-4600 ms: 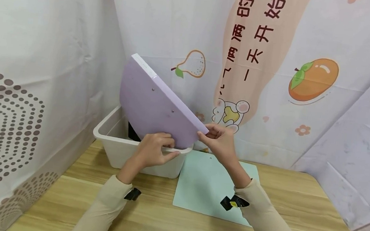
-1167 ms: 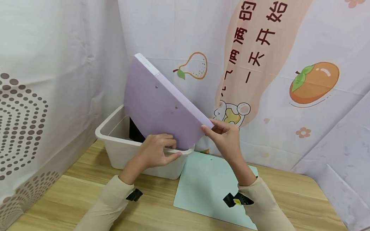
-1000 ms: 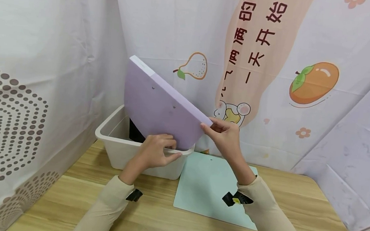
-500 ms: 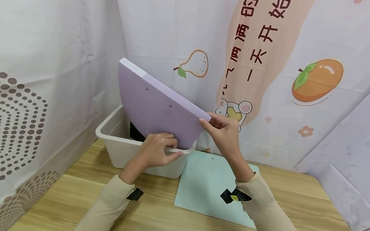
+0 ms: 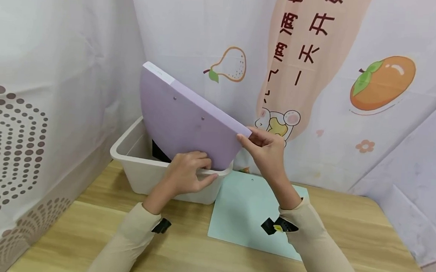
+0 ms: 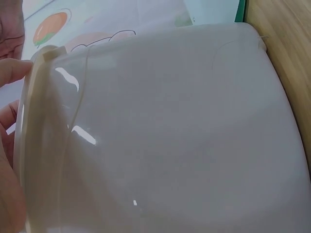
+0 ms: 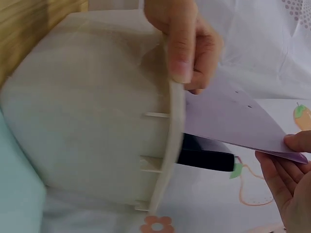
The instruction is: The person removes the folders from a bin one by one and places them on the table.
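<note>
My right hand (image 5: 267, 153) pinches the lower right end of a purple file folder (image 5: 188, 124) between thumb and fingers. The folder leans at a slant, its labelled spine facing up and its lower part inside a white plastic bin (image 5: 140, 173). My left hand (image 5: 187, 173) grips the bin's near rim, thumb outside and fingers over the inner side, in front of the folder. Seen from the right wrist, the left thumb presses on the rim (image 7: 174, 126) and the folder (image 7: 228, 114) slopes out beyond it. A black object (image 5: 160, 153) stands in the bin, partly hidden behind the folder.
A pale green folder (image 5: 245, 214) lies flat on the wooden table (image 5: 181, 250), right of the bin and under my right forearm. Printed curtains (image 5: 194, 26) hang close behind and to the left of the bin.
The purple folder has tilted flatter: its labelled end has swung left and down, while the right hand has lifted the other end slightly. The left hand stays on the bin's rim.
</note>
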Tool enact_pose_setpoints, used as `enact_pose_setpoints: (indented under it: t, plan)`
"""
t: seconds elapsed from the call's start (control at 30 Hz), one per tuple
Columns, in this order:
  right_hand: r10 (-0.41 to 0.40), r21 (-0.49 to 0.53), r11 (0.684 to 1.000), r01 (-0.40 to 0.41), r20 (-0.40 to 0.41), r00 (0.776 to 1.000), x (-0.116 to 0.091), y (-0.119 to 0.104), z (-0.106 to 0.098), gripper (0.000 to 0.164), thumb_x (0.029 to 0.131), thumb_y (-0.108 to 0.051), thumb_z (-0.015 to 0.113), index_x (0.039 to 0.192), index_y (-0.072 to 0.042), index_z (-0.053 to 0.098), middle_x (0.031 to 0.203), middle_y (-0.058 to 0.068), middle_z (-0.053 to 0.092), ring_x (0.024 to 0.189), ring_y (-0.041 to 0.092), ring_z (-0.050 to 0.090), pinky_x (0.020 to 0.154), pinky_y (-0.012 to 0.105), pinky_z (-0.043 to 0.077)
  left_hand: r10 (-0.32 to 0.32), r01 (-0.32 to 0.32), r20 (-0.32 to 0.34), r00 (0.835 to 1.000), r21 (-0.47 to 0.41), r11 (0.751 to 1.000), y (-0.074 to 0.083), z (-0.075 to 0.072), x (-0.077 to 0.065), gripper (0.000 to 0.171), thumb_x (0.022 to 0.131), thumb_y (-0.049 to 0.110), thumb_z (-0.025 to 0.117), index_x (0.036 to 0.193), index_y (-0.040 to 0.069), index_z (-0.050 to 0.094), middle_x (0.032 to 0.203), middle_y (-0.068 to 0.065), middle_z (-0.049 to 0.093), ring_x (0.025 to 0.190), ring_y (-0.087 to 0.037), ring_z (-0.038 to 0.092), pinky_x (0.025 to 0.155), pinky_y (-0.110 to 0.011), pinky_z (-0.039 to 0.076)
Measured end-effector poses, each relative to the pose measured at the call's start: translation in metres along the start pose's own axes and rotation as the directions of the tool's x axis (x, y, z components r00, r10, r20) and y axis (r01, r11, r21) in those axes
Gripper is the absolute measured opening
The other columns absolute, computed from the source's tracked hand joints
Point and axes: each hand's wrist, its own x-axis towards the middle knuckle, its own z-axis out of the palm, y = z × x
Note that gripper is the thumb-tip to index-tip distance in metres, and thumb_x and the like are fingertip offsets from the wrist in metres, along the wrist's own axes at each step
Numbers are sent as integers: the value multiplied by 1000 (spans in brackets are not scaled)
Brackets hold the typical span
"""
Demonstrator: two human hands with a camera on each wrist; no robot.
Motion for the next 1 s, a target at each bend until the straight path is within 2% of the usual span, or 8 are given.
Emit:
enact_pose_setpoints:
  t: [0.1, 0.23, 0.33, 0.53, 0.87, 1.0]
  plan:
    - [44, 37, 998, -43, -16, 999, -2, 6, -2, 20, 86, 1, 78, 105, 8, 75, 87, 7, 77, 74, 7, 73, 72, 24, 60, 14, -14, -15, 1000, 19, 1000, 2, -4, 9, 30, 82, 39, 78, 72, 16, 61, 68, 4, 51, 59, -10, 47, 49, -22, 36]
    - [66, 63, 996, -62, -66, 996, -6, 10, -6, 21, 85, 1, 79, 104, 10, 75, 87, 7, 78, 73, 9, 74, 73, 26, 61, 30, -30, -4, 1000, 5, 1000, 6, -7, 18, 29, 83, 38, 77, 73, 16, 62, 69, 4, 51, 60, -11, 47, 51, -23, 38]
    - [55, 53, 997, -51, -82, 995, -8, 9, -8, 22, 84, 2, 80, 104, 10, 76, 85, 7, 78, 71, 8, 73, 71, 25, 61, 35, -35, 18, 999, -5, 999, 9, -7, 17, 28, 83, 39, 77, 73, 16, 63, 70, 4, 52, 62, -10, 49, 52, -23, 39]
    - [30, 36, 999, -27, -77, 997, -1, 6, -5, 21, 83, 8, 78, 103, 12, 75, 74, -14, 73, 64, 5, 69, 67, 22, 59, 18, -18, 22, 1000, -12, 1000, 8, -6, 10, 27, 83, 39, 78, 74, 17, 64, 70, 5, 54, 62, -10, 50, 52, -23, 40]
    - [-43, 69, 996, 48, -77, 996, 17, -7, -11, 19, 80, 14, 76, 99, 15, 74, 71, -10, 73, 59, 8, 68, 62, 22, 58, -1, 1, 20, 1000, -11, 1000, 4, -4, 4, 28, 82, 39, 78, 73, 16, 65, 69, 4, 54, 60, -10, 49, 51, -21, 38]
    - [-64, 126, 989, 74, -86, 994, 24, -14, -14, 23, 79, 16, 76, 101, 19, 72, 72, -7, 74, 60, 7, 69, 63, 23, 59, 3, -3, 5, 1000, -3, 1000, 2, -3, 2, 27, 82, 38, 79, 73, 16, 65, 69, 4, 55, 60, -10, 49, 50, -22, 39]
